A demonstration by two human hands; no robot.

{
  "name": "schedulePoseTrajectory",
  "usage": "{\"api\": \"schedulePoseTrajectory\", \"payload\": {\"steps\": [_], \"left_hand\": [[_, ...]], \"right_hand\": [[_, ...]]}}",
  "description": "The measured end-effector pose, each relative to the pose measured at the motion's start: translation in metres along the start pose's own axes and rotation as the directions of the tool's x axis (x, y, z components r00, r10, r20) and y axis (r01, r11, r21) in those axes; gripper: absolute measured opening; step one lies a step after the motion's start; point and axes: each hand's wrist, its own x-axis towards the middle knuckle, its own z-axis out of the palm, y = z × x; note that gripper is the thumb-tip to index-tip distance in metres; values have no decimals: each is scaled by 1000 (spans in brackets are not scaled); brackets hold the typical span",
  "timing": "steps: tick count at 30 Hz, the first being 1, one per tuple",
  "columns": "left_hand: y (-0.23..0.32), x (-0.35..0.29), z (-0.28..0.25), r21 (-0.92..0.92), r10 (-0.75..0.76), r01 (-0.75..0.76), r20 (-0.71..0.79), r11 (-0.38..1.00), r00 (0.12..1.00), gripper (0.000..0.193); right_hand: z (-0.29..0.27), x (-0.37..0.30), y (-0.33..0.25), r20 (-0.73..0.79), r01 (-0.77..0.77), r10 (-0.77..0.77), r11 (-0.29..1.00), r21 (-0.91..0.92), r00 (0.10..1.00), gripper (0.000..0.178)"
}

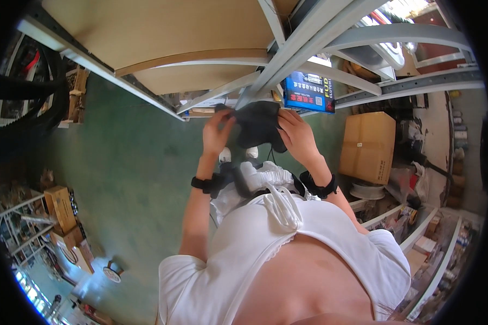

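A dark, soft piece that looks like black cloth (258,123) is stretched between my two hands in front of my body. At its left edge, my left hand (217,131) is closed, thumb and fingers pinching a corner. My right hand (298,133) grips the opposite edge, fingers bent over it and the thumb hidden. Folds hide the cloth's exact shape, and its lower part hangs free. Each wrist wears a black band. Just beyond my right hand, a blue printed box (309,93) sits on the grey metal rack (287,59).
A large cardboard box (366,147) stands right of me beside a white round rim (366,190). Black belts or hoses (30,92) hang at far left. More cardboard boxes (61,208) and shelving line the lower left. Green floor (130,179) lies left of me.
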Motion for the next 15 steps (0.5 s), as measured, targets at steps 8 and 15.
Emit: {"api": "schedulePoseTrajectory", "payload": {"steps": [8,15], "left_hand": [[17,-3,-11,-223,-218,285,283,932,934,40],[13,-8,14,-254,-122,263,462,931,878,52]], "right_hand": [[-10,20,1,215,349,-332,936,-49,919,22],[-7,20,8,433,525,-459,850,-40,776,22]]}}
